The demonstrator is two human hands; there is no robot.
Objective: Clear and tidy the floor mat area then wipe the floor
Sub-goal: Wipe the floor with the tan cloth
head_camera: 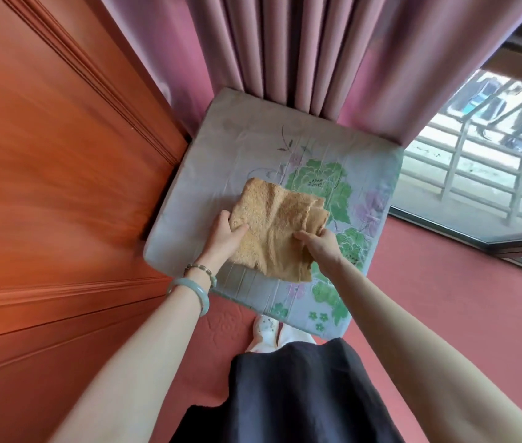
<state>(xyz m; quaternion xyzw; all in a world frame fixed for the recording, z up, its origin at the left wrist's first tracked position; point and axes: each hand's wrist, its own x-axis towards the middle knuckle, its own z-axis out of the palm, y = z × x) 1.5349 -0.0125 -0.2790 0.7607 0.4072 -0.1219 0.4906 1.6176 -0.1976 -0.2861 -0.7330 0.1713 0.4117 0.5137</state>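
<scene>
Both hands grasp the tan cloth (274, 225): our left hand (225, 234) curls round its left edge, and our right hand (319, 243) pinches its right side. We see the cloth folded and rumpled over the floral mat (221, 155), which lies on the red floor (445, 298) between the wooden panel (45, 155) and the window (477, 161), its far edge under the pink curtain (285, 52). A green bangle (200, 297) circles our left wrist

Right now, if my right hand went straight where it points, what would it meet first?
Your right hand grips the tan towel, so that first; past it, likely the floral mat, though depth is unclear.
</scene>
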